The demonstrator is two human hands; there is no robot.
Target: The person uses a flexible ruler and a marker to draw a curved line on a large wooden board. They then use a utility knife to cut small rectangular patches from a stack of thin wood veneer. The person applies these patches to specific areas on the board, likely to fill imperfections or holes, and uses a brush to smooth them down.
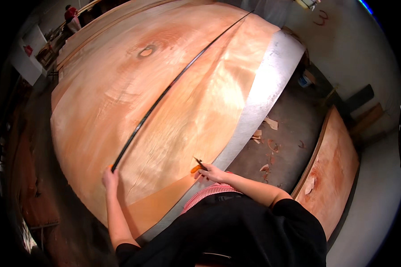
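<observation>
A long thin black strip [165, 93] runs diagonally across a big sheet of wood veneer [98, 102], from near left to far right. Its near end is gripped by my left hand [110, 179], with a bit of orange showing at the fingers. My right hand [213, 173] is closed around an orange-and-black utility knife [198, 168], its narrow tip pointing away over the veneer. This hand is above the sheet's near right edge. The veneer has a dark-ringed knot hole [146, 51] and ripples on its right side.
A grey metal table edge [258, 98] shows along the veneer's right side. Veneer scraps [271, 123] litter the floor. At the right stands a stack of wood sheets [327, 173]. Far off at the upper left is another person [70, 15] in a red top.
</observation>
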